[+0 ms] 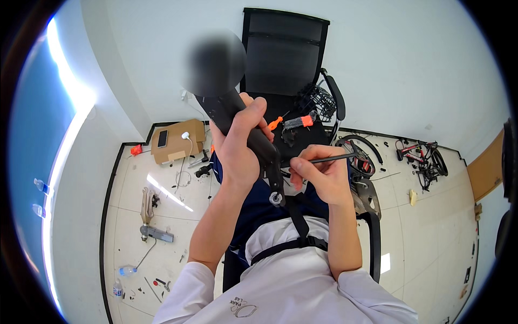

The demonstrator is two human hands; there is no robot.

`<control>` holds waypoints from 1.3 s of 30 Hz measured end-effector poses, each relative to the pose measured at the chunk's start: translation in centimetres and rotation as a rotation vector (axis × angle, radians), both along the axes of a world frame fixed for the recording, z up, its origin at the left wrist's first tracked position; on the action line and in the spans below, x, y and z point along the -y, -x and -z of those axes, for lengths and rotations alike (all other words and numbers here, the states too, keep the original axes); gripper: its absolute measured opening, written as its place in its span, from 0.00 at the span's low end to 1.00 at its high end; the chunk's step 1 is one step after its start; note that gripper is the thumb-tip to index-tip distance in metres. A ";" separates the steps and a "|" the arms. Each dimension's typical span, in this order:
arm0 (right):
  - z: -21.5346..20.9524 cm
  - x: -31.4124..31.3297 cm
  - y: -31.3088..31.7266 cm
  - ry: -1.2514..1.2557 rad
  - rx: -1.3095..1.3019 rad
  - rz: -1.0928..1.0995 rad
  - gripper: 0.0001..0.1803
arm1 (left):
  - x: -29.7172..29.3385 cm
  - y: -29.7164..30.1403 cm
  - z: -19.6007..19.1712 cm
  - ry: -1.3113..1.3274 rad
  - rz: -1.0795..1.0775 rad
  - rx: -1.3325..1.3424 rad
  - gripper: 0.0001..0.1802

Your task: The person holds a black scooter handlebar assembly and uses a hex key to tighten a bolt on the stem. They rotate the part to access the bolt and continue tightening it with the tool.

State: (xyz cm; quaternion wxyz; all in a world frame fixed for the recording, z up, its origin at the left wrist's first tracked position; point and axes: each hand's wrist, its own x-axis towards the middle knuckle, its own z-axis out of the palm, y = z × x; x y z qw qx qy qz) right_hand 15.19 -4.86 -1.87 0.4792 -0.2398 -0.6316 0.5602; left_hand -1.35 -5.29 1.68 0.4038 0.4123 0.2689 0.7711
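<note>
My left hand (237, 154) is wrapped round a thick black tube (263, 147), which slants from upper left down toward my lap. Its upper end is blurred out. The lower end narrows and bends, finishing in a silver ring-like fitting (276, 198). In my right hand (322, 178), beside the lower part of the tube, a thin dark rod-shaped tool (337, 157) is pinched between thumb and fingers. The rod points right; whether its other end touches the tube cannot be made out. Both hands are above my lap.
Facing me stands a black mesh chair (283, 54), its seat bearing an orange-handled tool (275, 123), a grey-and-orange tool (299, 122) and a black basket (318, 101). Cardboard (175, 154) with a phone (163, 138) and a silver fork (146, 208) lie left; bicycle parts (423, 156) lie right.
</note>
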 end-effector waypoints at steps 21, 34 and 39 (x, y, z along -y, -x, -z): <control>0.4 0.1 0.8 -0.080 -0.131 0.051 0.04 | -0.2 0.3 -0.2 0.083 0.069 0.072 0.18; -0.2 0.8 1.0 -0.069 -0.080 0.069 0.03 | -0.6 0.8 0.3 0.062 0.076 0.181 0.15; 1.1 -0.5 0.2 -0.186 -0.118 0.004 0.04 | -0.2 0.2 -0.4 0.108 0.096 0.095 0.19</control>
